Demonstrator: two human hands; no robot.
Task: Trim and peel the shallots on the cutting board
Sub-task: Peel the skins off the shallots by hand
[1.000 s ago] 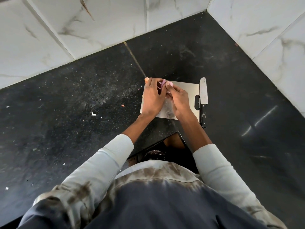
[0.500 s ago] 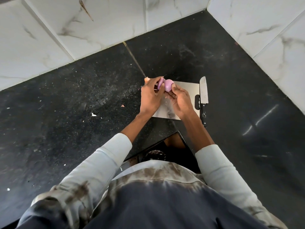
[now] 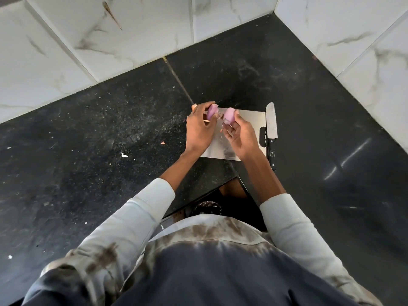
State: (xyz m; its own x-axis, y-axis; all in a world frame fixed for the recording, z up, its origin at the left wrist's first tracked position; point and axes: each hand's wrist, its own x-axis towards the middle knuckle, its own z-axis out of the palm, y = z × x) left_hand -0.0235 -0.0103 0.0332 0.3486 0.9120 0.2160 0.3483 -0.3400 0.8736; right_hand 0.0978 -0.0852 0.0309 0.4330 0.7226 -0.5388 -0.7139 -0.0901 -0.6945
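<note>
Above the pale cutting board [image 3: 249,122], my right hand [image 3: 241,138] pinches a peeled purple shallot [image 3: 229,115] at its fingertips. My left hand [image 3: 198,129] grips a curved purple piece of shallot skin [image 3: 212,111] a little to the left of it. The two pieces are apart. A thin strip of peel pokes out under my left fingers. A knife [image 3: 272,122] with a black handle lies flat along the board's right edge.
The board sits on a black speckled stone counter [image 3: 110,140] in a corner of white marble-tiled walls [image 3: 110,29]. Small peel scraps [image 3: 163,142] lie on the counter left of the board. The counter's front edge is close below the board.
My hands have drawn apart. The purple skin piece has come away from the shallot to the left, and the shallot has moved slightly right in my right hand.
</note>
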